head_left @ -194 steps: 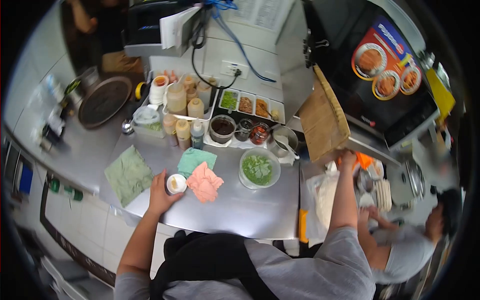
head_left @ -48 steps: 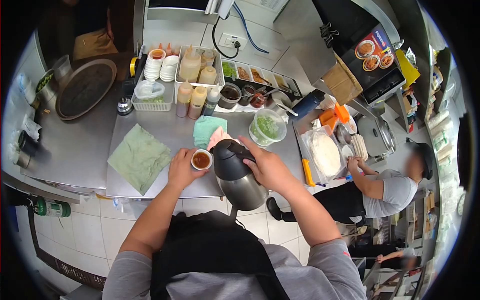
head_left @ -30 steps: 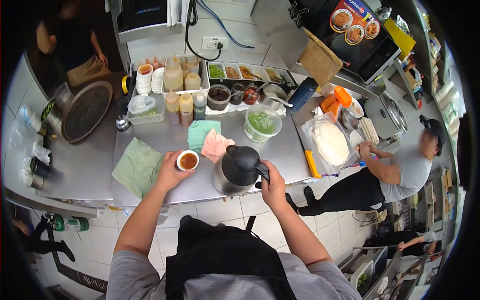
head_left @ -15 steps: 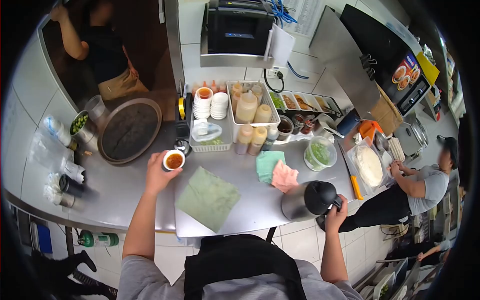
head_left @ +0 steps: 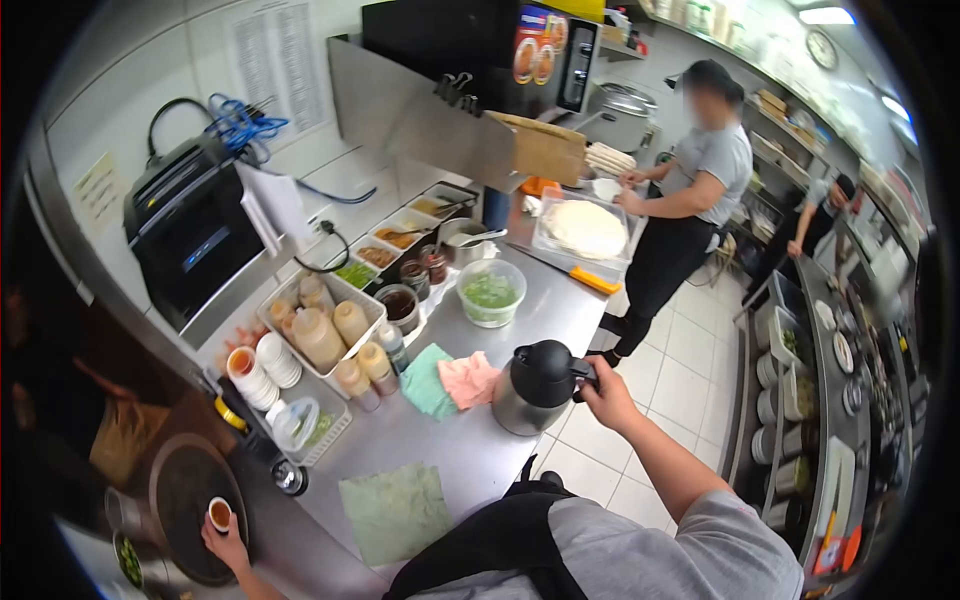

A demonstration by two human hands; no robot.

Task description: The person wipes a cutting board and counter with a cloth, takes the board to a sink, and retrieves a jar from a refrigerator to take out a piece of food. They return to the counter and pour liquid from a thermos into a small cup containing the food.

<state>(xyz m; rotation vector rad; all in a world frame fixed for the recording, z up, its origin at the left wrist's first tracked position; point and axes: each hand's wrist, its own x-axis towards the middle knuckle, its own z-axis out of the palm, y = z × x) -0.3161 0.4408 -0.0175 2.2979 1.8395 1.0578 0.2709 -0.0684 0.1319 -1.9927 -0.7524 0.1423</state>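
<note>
At the lower left, my left hand (head_left: 227,546) is closed around a small white cup (head_left: 219,515) of reddish-brown sauce. It overlaps the dark round tray (head_left: 186,468) in this view. My right hand (head_left: 611,402) grips the handle of a steel thermal jug (head_left: 533,397) with a black lid, upright at the counter's front edge. Beside the jug lie a pink cloth (head_left: 469,381) and a teal cloth (head_left: 429,382). A green cloth (head_left: 396,512) is spread flat on the steel counter between my hands.
A basket of squeeze bottles (head_left: 318,335), stacked white cups (head_left: 279,360) and a tub of greens (head_left: 491,293) stand along the counter's back. An orange-handled knife (head_left: 594,280) lies by a bagged white mass (head_left: 585,229). A co-worker (head_left: 700,165) stands beyond; another person (head_left: 815,215) is farther off.
The view has swung to the right. My left hand has carried the sauce cup leftward, over the round tray. My right hand keeps its grip on the jug's handle.
</note>
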